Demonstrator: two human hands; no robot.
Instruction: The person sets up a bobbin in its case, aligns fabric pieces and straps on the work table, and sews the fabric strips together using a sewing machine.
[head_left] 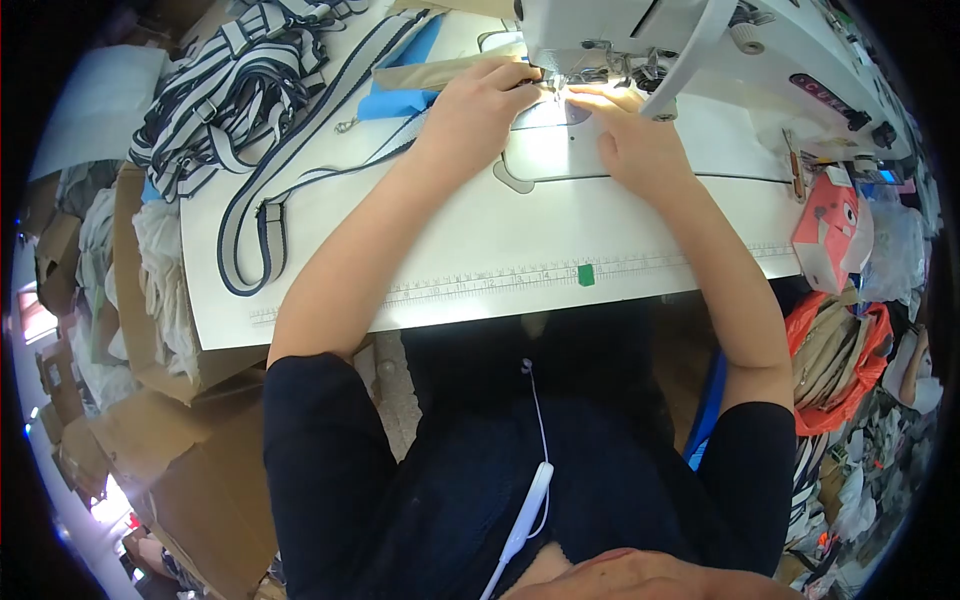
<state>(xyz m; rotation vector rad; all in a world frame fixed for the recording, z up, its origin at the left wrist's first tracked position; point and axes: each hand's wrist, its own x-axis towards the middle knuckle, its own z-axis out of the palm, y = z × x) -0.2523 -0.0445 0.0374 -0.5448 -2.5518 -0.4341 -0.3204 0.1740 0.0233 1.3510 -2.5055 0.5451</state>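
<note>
My left hand is beside the needle area of a white sewing machine, fingers curled and closed at the presser foot. What they hold is hidden by the hand and glare. My right hand lies across from it, fingers stretched toward the needle, thumb apart, resting near the bright machine bed. Beside my left hand are a beige fabric piece and a blue piece. A grey-and-navy striped strap with a slide buckle loops over the table and passes under my left wrist.
A tangled pile of striped straps lies at the table's left. A printed ruler with green tape runs along the front edge. Cardboard boxes stand left; a pink box and red bag are right.
</note>
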